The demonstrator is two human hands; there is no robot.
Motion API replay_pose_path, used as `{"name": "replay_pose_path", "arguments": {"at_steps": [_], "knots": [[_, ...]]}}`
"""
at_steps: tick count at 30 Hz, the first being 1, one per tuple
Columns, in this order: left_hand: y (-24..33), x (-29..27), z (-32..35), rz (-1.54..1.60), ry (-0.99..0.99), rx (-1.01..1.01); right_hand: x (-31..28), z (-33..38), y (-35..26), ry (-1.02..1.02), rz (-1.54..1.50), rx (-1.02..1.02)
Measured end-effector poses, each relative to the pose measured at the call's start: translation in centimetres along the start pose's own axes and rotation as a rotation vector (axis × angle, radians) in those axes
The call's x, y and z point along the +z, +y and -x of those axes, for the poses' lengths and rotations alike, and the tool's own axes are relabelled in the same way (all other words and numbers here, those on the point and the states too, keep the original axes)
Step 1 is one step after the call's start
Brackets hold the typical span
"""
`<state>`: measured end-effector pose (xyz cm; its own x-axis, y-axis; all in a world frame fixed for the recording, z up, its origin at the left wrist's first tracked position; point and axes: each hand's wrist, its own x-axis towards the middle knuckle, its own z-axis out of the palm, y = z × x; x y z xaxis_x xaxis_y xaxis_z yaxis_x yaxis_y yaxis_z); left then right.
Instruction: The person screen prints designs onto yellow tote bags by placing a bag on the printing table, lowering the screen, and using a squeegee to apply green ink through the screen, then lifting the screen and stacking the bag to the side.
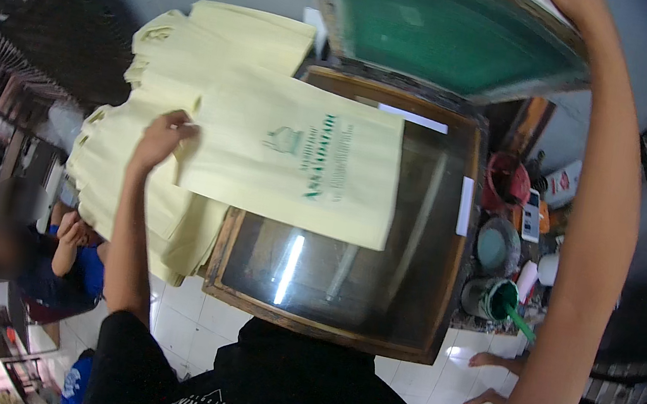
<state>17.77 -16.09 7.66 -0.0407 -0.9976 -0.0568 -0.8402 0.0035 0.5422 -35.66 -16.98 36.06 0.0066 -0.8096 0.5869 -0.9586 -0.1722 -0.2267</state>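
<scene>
Two bare hands show, one left hand and one right hand; one pale yellow fabric bag with green print; one heap of pale yellow fabric pieces, too overlapped to count; one wood-framed green mesh screen; one wood-framed glass-topped table; two white rectangular strips; one round red bucket.

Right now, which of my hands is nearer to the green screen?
Right. Your right hand is at the top edge of the green screen; your left hand is lower, leftward, holding the printed cream bag.
</scene>
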Motion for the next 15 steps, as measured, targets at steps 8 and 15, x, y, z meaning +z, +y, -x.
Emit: {"name": "replay_pose_path", "arguments": {"at_steps": [8,15], "knots": [[-15.8,-17.0,3.8,-0.700,0.904,-0.236,4.0,-4.8,8.1,0.216,0.005,-0.241],[-7.7,-5.0,4.1,-0.272,0.511,0.200,2.6,-6.3,8.9,-0.010,0.019,-0.106]]}}
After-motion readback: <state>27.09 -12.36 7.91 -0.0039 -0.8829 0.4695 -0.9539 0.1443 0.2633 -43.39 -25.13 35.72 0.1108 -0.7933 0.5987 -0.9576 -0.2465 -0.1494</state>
